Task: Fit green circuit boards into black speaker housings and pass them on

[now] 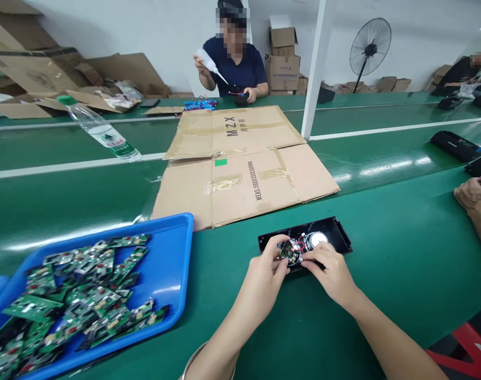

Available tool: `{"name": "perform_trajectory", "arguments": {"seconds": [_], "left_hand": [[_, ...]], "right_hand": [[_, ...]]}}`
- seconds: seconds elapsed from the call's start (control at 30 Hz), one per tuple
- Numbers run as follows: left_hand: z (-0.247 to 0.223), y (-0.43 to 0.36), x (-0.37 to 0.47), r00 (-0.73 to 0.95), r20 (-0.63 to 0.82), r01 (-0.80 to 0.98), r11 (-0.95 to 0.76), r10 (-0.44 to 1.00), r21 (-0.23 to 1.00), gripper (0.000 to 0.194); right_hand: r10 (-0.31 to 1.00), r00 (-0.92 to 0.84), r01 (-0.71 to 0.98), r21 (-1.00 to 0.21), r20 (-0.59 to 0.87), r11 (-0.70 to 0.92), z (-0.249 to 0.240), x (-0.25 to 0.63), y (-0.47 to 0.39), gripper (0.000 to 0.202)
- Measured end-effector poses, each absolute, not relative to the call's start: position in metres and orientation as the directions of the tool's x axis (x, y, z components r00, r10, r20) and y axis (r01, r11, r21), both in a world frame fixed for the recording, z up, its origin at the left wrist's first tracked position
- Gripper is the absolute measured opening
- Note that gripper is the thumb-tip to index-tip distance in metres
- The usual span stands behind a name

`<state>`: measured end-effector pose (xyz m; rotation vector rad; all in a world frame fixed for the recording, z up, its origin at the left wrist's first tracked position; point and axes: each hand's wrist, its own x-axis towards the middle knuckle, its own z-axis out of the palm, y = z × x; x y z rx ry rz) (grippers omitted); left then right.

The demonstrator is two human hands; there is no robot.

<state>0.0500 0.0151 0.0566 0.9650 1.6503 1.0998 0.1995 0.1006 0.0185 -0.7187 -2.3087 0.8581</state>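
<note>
A black open housing lies on the green table, with a round silver speaker inside. Over the housing's left part, my left hand holds a small green circuit board between thumb and fingers. My right hand pinches a small white connector at the board's right edge. Red wires loop between the board and the speaker area. Part of the housing's front wall is hidden behind my hands.
A blue tray of circuit boards stands at the left. Flattened cardboard lies beyond the housing. A water bottle is further left. Across the line a person holds a white squeeze bottle. Another person's hands rest at the right edge.
</note>
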Motion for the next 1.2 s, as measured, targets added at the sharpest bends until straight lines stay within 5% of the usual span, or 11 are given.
{"name": "perform_trajectory", "arguments": {"seconds": [0.43, 0.73, 1.2], "left_hand": [[0.0530, 0.0154, 0.0530, -0.262, -0.131, 0.291, 0.208, 0.956, 0.934, 0.034], [0.0541, 0.0167, 0.0452, -0.191, -0.050, 0.292, 0.105, 0.980, 0.951, 0.037], [0.0536, 0.0171, 0.0507, -0.251, -0.072, 0.336, 0.157, 0.965, 0.929, 0.032]], "right_hand": [[0.534, -0.756, 0.302, -0.523, 0.378, 0.797, 0.0093, 0.1925, 0.0969, 0.020], [0.704, -0.668, 0.381, -0.701, 0.241, 0.602, 0.0156, 0.1931, 0.0997, 0.021], [0.656, -0.684, 0.380, -0.611, 0.319, 0.694, 0.0153, 0.1883, 0.0946, 0.011]]}}
